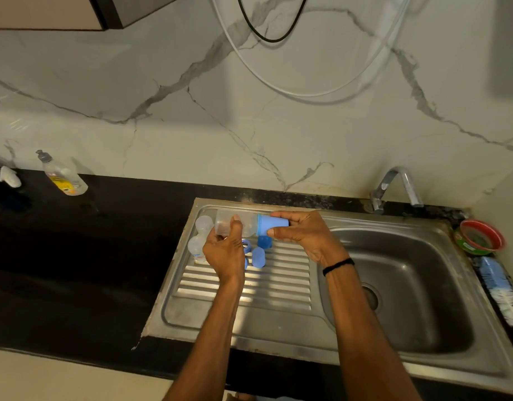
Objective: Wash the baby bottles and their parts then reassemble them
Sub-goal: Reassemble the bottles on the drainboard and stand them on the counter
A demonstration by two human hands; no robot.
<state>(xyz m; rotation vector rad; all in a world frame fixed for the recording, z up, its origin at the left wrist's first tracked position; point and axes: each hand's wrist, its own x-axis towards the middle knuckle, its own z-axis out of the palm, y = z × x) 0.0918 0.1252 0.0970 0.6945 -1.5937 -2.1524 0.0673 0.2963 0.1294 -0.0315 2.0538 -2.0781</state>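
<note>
Because the baby bottle (243, 224) lies sideways between both hands above the drainboard (278, 287), each end gets its own grip. The left hand (223, 253) curls round the clear body near its base, while the right hand (304, 235) wraps thumb and fingers round the blue cap (272, 224) at the neck end. That opposed hold suits twisting the top against the body, though I cannot tell whether it is going on or coming off. Beneath the hands, a second clear bottle (199, 240), a blue ring (246, 245) and a loose blue cover (258, 257) lie close together on the ribbed steel, likely parked there to drain within easy reach. The basin (408, 285) sits just to the right under the tap (394, 183), from which no water shows. The bottle brush (498, 287) lies on the counter beyond the sink's right edge, handy for scrubbing.
</note>
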